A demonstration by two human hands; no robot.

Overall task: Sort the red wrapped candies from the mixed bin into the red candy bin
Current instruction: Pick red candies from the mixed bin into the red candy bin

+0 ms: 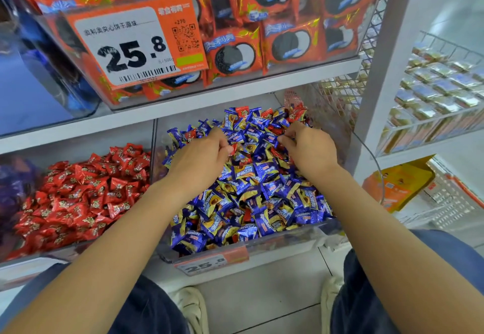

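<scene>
Both hands deep in the mixed bin [296,239] of mostly blue wrappers. Left hand [201,155] curled, pinching a red candy [234,148]; right hand [309,147] curled too, perhaps pinching something, hard to tell. Red candy bin [78,195] just left. Overhead, cookie packs [235,53] behind a price tag [133,45].

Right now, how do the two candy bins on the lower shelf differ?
The red bin on the left holds only red candies; the mixed bin beside it is mostly blue with a few red ones. Both hands, left and right, are in the mixed bin; none is in the red bin. Both bins are clear and heaped full.
</scene>
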